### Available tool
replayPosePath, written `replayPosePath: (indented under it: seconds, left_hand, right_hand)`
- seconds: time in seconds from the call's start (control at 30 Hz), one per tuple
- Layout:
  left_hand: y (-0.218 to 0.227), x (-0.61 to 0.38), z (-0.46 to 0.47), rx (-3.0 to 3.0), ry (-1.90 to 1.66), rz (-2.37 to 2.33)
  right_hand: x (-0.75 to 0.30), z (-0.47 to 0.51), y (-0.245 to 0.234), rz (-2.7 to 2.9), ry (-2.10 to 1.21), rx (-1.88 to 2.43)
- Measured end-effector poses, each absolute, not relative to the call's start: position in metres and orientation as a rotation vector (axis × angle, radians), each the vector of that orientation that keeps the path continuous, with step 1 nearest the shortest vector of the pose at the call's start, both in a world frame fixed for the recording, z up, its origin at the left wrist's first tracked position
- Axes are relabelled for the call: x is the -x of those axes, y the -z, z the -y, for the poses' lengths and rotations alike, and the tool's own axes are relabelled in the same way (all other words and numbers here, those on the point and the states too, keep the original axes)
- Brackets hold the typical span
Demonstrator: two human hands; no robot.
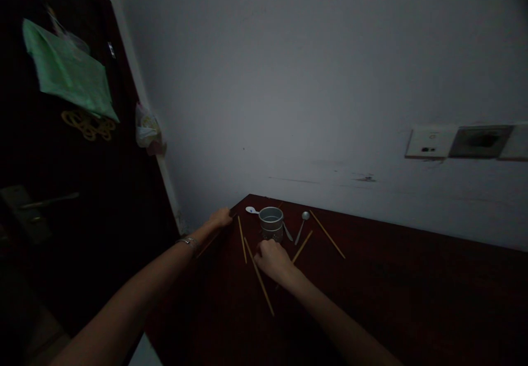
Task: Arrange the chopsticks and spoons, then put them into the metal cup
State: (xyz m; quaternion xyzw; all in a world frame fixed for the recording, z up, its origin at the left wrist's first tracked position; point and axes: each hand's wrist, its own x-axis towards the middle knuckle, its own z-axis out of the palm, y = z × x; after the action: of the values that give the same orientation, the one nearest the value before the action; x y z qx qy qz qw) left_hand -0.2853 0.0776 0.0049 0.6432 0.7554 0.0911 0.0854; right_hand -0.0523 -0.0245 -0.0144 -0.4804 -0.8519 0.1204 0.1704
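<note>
My left hand (223, 217) is closed at the left edge of the dark table. A thin dark tip shows by its fingers; what it holds is too dim to name. My right hand (272, 256) has curled fingers, low in front of a metal cup (271, 221); anything inside them is hidden. One chopstick (259, 278) lies just left of the right hand, another chopstick (242, 239) between both hands. A third chopstick (303, 245) passes partly behind the right wrist. Behind the cup's left side is a white spoon (252, 210); a metal spoon (303, 223) lies to its right.
Another chopstick (328, 234) lies farther right on the table (371, 278). A wall (289, 91) borders the table's back edge. At left stands a dark door (124, 190) with a green cloth (74, 72) and a handle (49, 200). Sockets (431, 142) are on the wall.
</note>
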Motion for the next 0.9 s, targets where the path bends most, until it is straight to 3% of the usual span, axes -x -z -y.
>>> replayPosePath:
  seconds: [0.27, 0.4, 0.7, 0.9]
  left_hand:
    - [-0.048, 0.237, -0.073, -1.972, -0.714, -1.727]
    - [-0.062, 0.212, -0.06, -2.019, -0.742, -1.542]
    - [-0.044, 0.17, -0.046, -2.242, -0.572, -1.512]
    - [-0.04, 0.163, -0.048, -2.215, -0.555, -1.628]
  right_hand:
    - [-0.008, 0.022, -0.008, 2.346, -0.459, 1.195]
    - [-0.053, 0.014, -0.008, 2.223, -0.474, 1.238]
    - [-0.123, 0.008, 0.054, 1.953, -0.985, 1.306]
    - [-0.138, 0.009, 0.08, 1.806, -1.046, 1.258]
